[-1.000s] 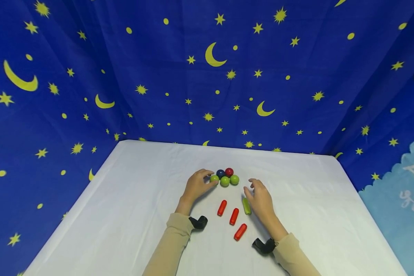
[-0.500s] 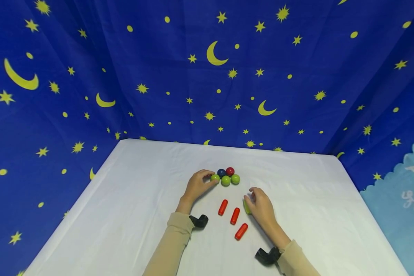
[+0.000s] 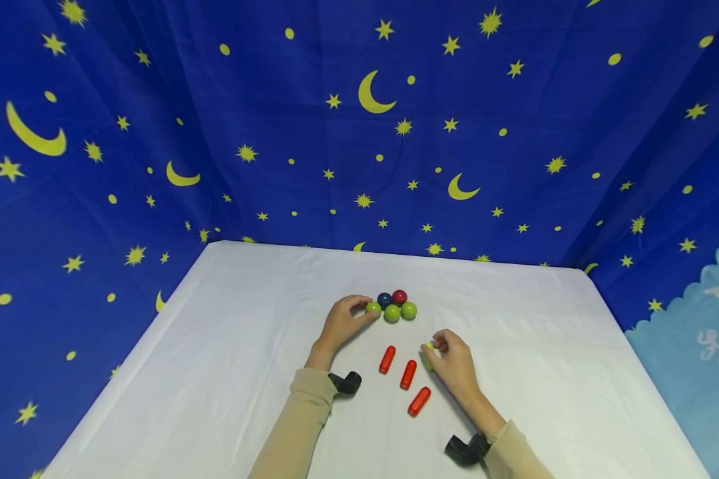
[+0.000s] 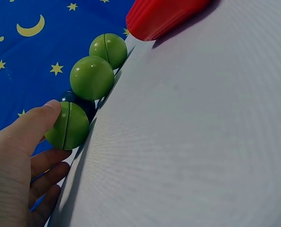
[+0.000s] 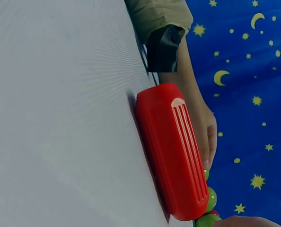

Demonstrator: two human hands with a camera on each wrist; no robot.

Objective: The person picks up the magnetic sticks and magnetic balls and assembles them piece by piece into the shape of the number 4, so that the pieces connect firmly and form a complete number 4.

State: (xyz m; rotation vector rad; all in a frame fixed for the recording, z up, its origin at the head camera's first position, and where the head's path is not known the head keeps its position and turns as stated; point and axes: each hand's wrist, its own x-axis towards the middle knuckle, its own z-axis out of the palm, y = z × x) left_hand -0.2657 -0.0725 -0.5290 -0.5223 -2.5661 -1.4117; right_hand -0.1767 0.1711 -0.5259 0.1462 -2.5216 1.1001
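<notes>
My left hand (image 3: 341,324) pinches the leftmost green ball (image 4: 72,127) between its thumb and fingers; the ball has a seam line. Two more green balls (image 3: 392,313) sit to its right in a row. Behind them are a dark blue ball (image 3: 385,300) and a red ball (image 3: 399,297), close together. My right hand (image 3: 454,362) grips a short green rod (image 3: 429,365) at the table, its thumb and fingers covering much of it. In the right wrist view only a bit of that hand (image 5: 247,222) shows at the bottom edge, and the green rod is out of view.
Three red ribbed rods lie between the forearms: a far one (image 3: 387,359), a middle one (image 3: 408,374) and a near one (image 3: 419,402). A white cloth covers the table (image 3: 245,372). A blue star-patterned curtain (image 3: 311,140) stands behind and beside it.
My right hand has drawn back slightly toward me, come down over the green rod and closed its fingers on it. The left hand stays at the leftmost green ball.
</notes>
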